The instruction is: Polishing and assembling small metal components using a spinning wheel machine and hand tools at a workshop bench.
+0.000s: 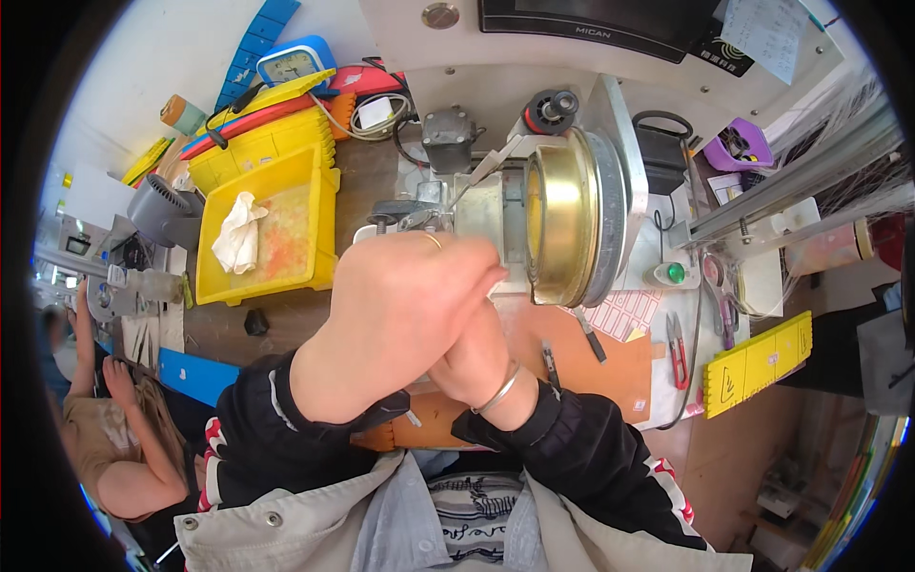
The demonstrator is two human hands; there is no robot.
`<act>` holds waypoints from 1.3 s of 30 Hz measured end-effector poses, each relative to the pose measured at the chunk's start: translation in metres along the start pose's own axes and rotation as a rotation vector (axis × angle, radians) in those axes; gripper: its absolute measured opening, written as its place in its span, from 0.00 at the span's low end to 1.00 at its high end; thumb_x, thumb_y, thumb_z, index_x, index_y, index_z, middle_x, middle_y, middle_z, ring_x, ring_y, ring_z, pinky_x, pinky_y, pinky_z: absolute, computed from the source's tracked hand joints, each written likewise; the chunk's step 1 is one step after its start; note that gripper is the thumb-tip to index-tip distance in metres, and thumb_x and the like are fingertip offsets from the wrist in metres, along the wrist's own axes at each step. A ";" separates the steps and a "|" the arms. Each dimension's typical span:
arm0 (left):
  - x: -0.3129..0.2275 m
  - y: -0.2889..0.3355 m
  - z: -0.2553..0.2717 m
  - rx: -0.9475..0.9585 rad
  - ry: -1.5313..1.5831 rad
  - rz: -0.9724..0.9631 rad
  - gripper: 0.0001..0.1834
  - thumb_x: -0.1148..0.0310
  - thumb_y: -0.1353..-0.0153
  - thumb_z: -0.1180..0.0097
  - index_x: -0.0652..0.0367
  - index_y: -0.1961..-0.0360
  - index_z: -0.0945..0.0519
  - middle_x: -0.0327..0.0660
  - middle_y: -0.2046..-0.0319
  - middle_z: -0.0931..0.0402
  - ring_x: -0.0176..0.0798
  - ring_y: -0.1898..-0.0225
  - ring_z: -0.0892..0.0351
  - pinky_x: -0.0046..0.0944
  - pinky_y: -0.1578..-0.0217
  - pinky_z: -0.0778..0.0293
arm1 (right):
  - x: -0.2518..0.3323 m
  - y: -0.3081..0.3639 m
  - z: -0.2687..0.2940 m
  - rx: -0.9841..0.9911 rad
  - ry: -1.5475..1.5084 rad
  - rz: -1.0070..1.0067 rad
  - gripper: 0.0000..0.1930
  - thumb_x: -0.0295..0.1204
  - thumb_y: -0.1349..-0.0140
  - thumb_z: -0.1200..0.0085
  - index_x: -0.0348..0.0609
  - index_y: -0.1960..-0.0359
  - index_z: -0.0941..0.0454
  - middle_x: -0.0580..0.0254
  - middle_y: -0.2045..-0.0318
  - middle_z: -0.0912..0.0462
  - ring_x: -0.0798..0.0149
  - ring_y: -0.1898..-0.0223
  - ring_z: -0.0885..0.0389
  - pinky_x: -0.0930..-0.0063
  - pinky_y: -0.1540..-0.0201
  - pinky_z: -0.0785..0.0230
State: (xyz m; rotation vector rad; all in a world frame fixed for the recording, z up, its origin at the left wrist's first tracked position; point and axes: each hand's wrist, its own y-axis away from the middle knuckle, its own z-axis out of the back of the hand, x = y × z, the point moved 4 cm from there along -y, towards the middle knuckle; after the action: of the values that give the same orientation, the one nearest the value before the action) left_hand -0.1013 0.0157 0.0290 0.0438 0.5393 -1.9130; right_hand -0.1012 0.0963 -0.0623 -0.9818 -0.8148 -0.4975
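Both my hands are together in front of the machine's metal block. My left hand [396, 310] is closed, its back toward me, and overlaps my right hand [477, 357]. My right hand, with a bangle at its wrist, is closed too, and most of its fingers are hidden behind the left. Whatever they hold, if anything, cannot be made out. Just beyond them is a small metal clamp-like fixture [429, 195]. To their right stands a large gold-coloured wheel [562, 224] with a grey rim. An orange-brown mat [610, 381] lies below the wheel.
At left a yellow bin [324, 253] holds a white cloth [238, 234]. Red-handled snips [678, 353], a dark pen-like tool [593, 338] and a green button [675, 274] are at right. A yellow plastic strip [760, 362] juts past the table edge. Another person [129, 434] works at far left.
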 end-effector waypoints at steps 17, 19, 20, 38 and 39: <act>0.065 0.032 0.021 -0.346 0.527 0.411 0.03 0.77 0.34 0.44 0.64 0.67 0.24 0.29 0.78 0.32 0.20 0.77 0.37 0.25 0.76 0.43 | -0.010 0.000 0.001 -0.284 -0.864 -0.656 0.06 0.28 0.30 0.48 0.38 0.65 0.27 0.76 0.79 0.32 0.83 0.76 0.40 0.83 0.74 0.48; 0.070 0.032 0.020 -0.339 0.496 0.415 0.03 0.77 0.34 0.44 0.64 0.67 0.24 0.29 0.78 0.32 0.21 0.77 0.37 0.26 0.76 0.43 | -0.011 -0.001 0.001 -0.287 -0.874 -0.656 0.07 0.28 0.30 0.48 0.39 0.66 0.28 0.76 0.79 0.33 0.82 0.75 0.41 0.83 0.74 0.48; 0.072 0.032 0.020 -0.330 0.468 0.417 0.03 0.77 0.34 0.43 0.64 0.67 0.24 0.29 0.79 0.32 0.21 0.78 0.37 0.26 0.76 0.42 | -0.011 -0.001 0.000 -0.284 -0.875 -0.628 0.08 0.29 0.28 0.51 0.42 0.67 0.30 0.79 0.80 0.37 0.83 0.80 0.46 0.84 0.77 0.53; 0.071 0.035 0.024 -0.300 0.541 0.438 0.05 0.78 0.34 0.44 0.63 0.69 0.25 0.26 0.81 0.35 0.18 0.79 0.41 0.25 0.77 0.47 | -0.010 -0.003 0.005 -0.329 -0.831 -0.581 0.10 0.30 0.27 0.53 0.46 0.70 0.33 0.80 0.84 0.41 0.84 0.84 0.50 0.84 0.82 0.57; 0.076 0.036 0.022 -0.300 0.541 0.438 0.05 0.78 0.34 0.44 0.63 0.69 0.25 0.26 0.81 0.35 0.18 0.79 0.41 0.25 0.77 0.47 | -0.010 -0.004 0.005 -0.334 -0.827 -0.578 0.10 0.29 0.27 0.53 0.46 0.70 0.33 0.80 0.84 0.41 0.84 0.84 0.50 0.84 0.82 0.57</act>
State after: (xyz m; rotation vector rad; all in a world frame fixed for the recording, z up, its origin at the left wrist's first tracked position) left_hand -0.0956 -0.0695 0.0155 0.4569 1.0784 -1.3662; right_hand -0.1116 0.0991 -0.0667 -1.2775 -1.8309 -0.7454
